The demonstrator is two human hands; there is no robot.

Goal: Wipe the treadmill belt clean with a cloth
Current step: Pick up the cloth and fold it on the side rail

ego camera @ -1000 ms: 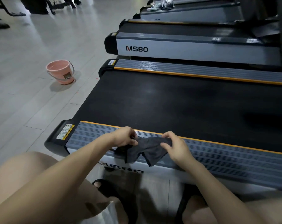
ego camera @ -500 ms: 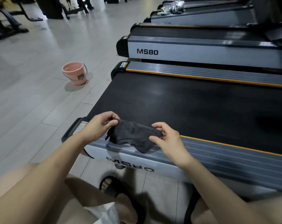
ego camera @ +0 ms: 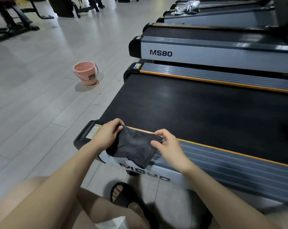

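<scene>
Two hands, one cloth, at the treadmill's near rear corner.
Left hand (ego camera: 109, 134) and right hand (ego camera: 168, 147) each pinch the dark cloth (ego camera: 135, 146) beside the black belt (ego camera: 197, 113); one pink bucket (ego camera: 86, 72) stands apart.

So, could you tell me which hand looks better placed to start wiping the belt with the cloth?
Probably the right hand: it pinches the cloth on the side where the belt runs on. The left hand holds it over the end cap.
</scene>
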